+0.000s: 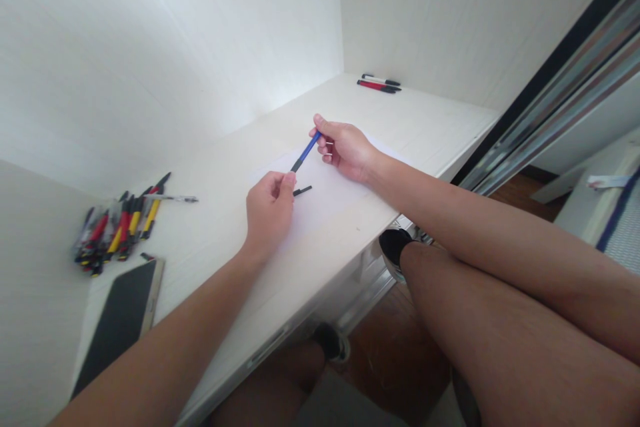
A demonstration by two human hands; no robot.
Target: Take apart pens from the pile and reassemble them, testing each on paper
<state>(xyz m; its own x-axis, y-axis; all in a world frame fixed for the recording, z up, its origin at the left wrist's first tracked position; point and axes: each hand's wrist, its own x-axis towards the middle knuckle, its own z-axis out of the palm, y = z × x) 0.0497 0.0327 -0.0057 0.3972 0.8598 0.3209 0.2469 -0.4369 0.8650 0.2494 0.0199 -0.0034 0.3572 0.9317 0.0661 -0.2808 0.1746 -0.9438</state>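
A blue pen with a dark grip (307, 151) slants between my two hands above a sheet of white paper (325, 203). My left hand (271, 207) is closed, pinching the pen's dark lower end between thumb and fingers. At the pen's upper blue end, my right hand (345, 147) grips it with thumb and forefinger, the other fingers loosely curled. A small black pen part (303, 191) shows just right of my left fingers, low over the paper; my left hand hides one end of it, and I cannot tell whether they touch.
Several pens (120, 227) in red, yellow and clear lie piled at the left wall, near a dark phone-like device (123, 313). A red pen (375, 86) and a white pen (380, 79) lie at the back right. White walls bound the desk; my legs are below its front edge.
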